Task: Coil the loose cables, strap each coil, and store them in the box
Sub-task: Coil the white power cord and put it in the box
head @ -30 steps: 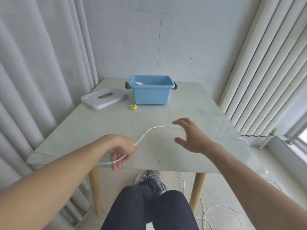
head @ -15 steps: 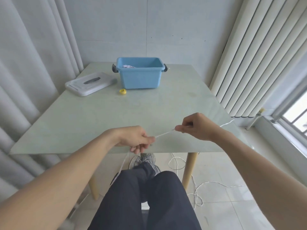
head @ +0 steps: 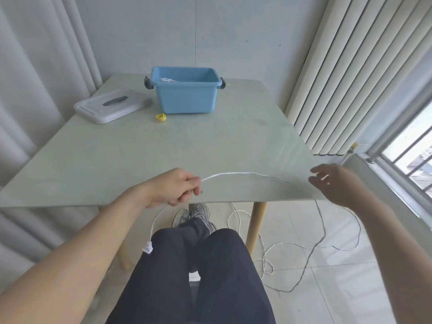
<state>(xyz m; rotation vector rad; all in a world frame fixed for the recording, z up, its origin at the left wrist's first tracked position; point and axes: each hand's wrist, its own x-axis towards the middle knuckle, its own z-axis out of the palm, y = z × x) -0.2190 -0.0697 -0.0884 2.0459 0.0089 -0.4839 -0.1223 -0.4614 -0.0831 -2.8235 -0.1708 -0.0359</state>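
Pinching the white cable point(head: 236, 175) at the near edge of the tabletop point(head: 187, 146), your left hand point(head: 174, 190) has its fingers point(head: 195, 183) curled round the line. From that grip one stretch arcs to the right above the tabletop toward your right hand point(head: 336, 185), and a short end hangs down past your left knee, ending in a white plug point(head: 147, 248). Your right hand is off the right corner of the tabletop with its fingers spread and relaxed; it is blurred, and the cable passes close beneath it without any visible grip. Beyond that corner the cable drops to the floor point(head: 327, 277), where more of it lies in loose loops beside the table leg.

At the far end of the tabletop stands the blue box point(head: 185, 97), lid off, with something white lying inside near its left wall. The white lid point(head: 112, 105) lies flat to the left of the box, and a small yellow strap roll point(head: 160, 117) sits just in front of the box's left corner.
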